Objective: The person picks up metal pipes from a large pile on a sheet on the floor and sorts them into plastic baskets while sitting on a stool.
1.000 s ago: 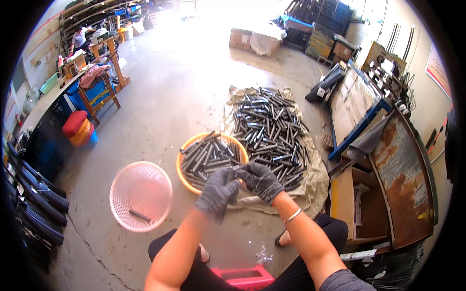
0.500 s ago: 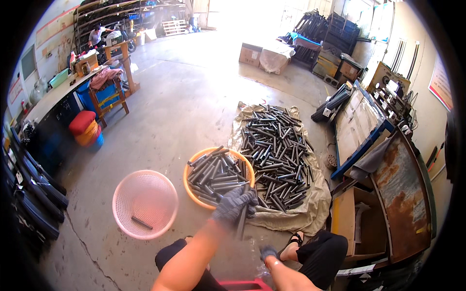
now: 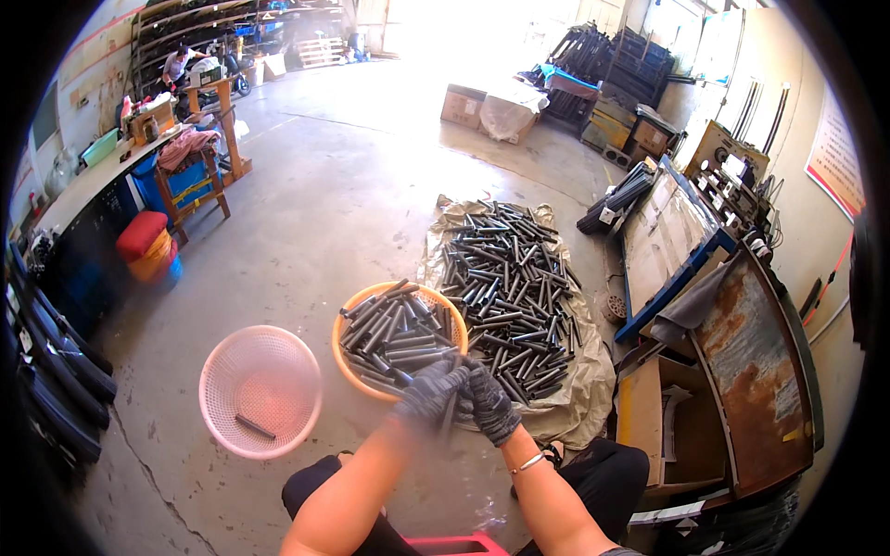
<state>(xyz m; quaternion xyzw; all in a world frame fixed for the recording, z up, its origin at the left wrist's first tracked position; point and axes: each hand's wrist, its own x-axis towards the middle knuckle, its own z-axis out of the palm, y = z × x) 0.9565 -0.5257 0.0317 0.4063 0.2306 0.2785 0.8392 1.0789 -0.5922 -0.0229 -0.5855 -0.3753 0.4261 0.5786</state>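
Observation:
My left hand [image 3: 428, 397], in a dark grey glove, grips a short black tube [image 3: 449, 413] that points downward and is blurred. Against it is my right hand [image 3: 489, 404], gloved too, its fingers closed near the tube's upper end; what lies between them is hidden. Just beyond the hands sits an orange basket [image 3: 343, 362] heaped with black tubes [image 3: 399, 329]. To its left, a pink mesh basket [image 3: 215, 371] holds a single black tube [image 3: 255, 426]. Many more tubes [image 3: 514, 287] lie piled on a beige cloth [image 3: 584, 408] to the right.
A red stool edge [image 3: 459, 545] shows below me. An open cardboard box [image 3: 640, 408] and a rusty metal panel [image 3: 756, 338] stand at the right. Dark bent parts [image 3: 56, 389] line the left side. Far left, a person [image 3: 178, 67] is near a workbench [image 3: 97, 176].
My right hand has risen from beside my right foot to meet my left hand at the tube. The view has shifted slightly to the right.

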